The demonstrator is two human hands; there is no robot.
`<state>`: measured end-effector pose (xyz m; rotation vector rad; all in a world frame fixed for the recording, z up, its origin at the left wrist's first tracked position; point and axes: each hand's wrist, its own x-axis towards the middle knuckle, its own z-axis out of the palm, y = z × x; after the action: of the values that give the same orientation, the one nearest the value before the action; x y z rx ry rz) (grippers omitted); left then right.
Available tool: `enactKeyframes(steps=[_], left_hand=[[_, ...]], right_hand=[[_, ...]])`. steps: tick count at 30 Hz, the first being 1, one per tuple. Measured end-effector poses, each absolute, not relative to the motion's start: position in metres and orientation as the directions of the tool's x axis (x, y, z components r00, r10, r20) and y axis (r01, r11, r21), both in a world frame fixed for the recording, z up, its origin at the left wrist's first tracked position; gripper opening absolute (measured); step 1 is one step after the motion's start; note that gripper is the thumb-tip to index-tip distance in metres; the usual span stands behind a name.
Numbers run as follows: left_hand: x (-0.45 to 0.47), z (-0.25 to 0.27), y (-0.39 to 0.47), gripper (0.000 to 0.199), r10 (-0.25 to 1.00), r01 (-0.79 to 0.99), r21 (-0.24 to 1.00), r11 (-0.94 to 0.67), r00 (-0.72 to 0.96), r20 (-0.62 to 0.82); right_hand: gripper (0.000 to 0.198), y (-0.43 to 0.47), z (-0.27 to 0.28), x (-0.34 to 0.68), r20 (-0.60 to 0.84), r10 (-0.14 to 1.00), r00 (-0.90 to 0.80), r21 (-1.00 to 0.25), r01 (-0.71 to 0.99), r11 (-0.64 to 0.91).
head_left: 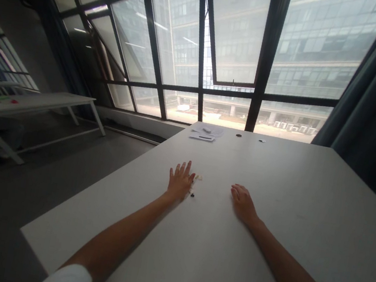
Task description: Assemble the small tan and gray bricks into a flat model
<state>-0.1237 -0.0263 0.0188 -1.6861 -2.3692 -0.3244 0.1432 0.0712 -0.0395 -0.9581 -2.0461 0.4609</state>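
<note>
Left grip (180,183), fingers spread, lies immediately left of small beige and black pieces (192,194) on the white desk (285,181); right grip (243,203), loosely extended, lies right of them.

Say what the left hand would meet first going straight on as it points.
Probably the papers farther along the table, roughly ahead of the left hand, though depth is unclear.

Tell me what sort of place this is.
Probably a workroom or classroom: a large white table stands before wide dark-framed windows, and another long table stands off to the left.
</note>
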Motion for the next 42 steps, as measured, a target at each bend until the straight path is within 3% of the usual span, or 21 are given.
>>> enactKeyframes(steps=[4, 8, 11, 16, 20, 22, 24, 30, 33, 38, 42], left_hand=[[-0.097, 0.004, -0.046, 0.07, 0.946, 0.976, 0.044, 0.215, -0.219, 0.239], [-0.074, -0.011, -0.04, 0.072, 0.973, 0.979, 0.123, 0.161, -0.178, 0.147], [-0.071, -0.007, -0.017, 0.073, 0.964, 0.963, 0.177, 0.202, -0.227, 0.135], [-0.078, 0.006, 0.001, 0.067, 0.971, 0.977, 0.176, 0.123, -0.155, 0.182], [-0.105, 0.003, -0.021, 0.065, 0.929, 0.954, 0.146, 0.261, -0.289, 0.232], [-0.122, -0.001, -0.033, 0.07, 0.899, 0.912, 0.136, 0.386, -0.406, 0.166], [-0.136, -0.002, -0.04, 0.075, 0.902, 0.904, 0.126, 0.41, -0.422, 0.093], [-0.158, 0.01, -0.034, 0.069, 0.998, 0.994, 0.106, -0.002, 0.009, -0.063], [-0.175, 0.013, -0.04, 0.068, 0.989, 0.989, 0.122, -0.085, 0.099, -0.113], [-0.206, 0.013, -0.051, 0.07, 0.992, 0.998, 0.04, 0.048, -0.043, -0.121], [-0.196, 0.015, -0.034, 0.073, 0.988, 0.988, 0.057, 0.146, -0.143, -0.06]], right_hand=[[0.039, 0.068, -0.039, 0.144, 0.512, 0.767, -0.387, -0.599, 0.479, 0.642], [0.039, 0.065, -0.038, 0.144, 0.494, 0.768, -0.407, -0.582, 0.501, 0.64], [0.039, 0.063, -0.037, 0.145, 0.49, 0.767, -0.415, -0.576, 0.506, 0.642], [0.038, 0.063, -0.036, 0.147, 0.487, 0.764, -0.423, -0.575, 0.503, 0.645], [0.038, 0.062, -0.035, 0.146, 0.48, 0.766, -0.427, -0.573, 0.509, 0.643], [0.037, 0.061, -0.033, 0.146, 0.466, 0.77, -0.435, -0.555, 0.534, 0.638], [0.037, 0.059, -0.03, 0.145, 0.453, 0.772, -0.447, -0.526, 0.565, 0.636], [0.036, 0.057, -0.028, 0.148, 0.448, 0.772, -0.452, -0.52, 0.57, 0.636], [0.036, 0.057, -0.03, 0.148, 0.455, 0.773, -0.443, -0.535, 0.558, 0.634], [0.035, 0.056, -0.028, 0.146, 0.461, 0.765, -0.45, -0.502, 0.579, 0.643], [0.035, 0.055, -0.027, 0.147, 0.457, 0.765, -0.453, -0.494, 0.586, 0.642]])
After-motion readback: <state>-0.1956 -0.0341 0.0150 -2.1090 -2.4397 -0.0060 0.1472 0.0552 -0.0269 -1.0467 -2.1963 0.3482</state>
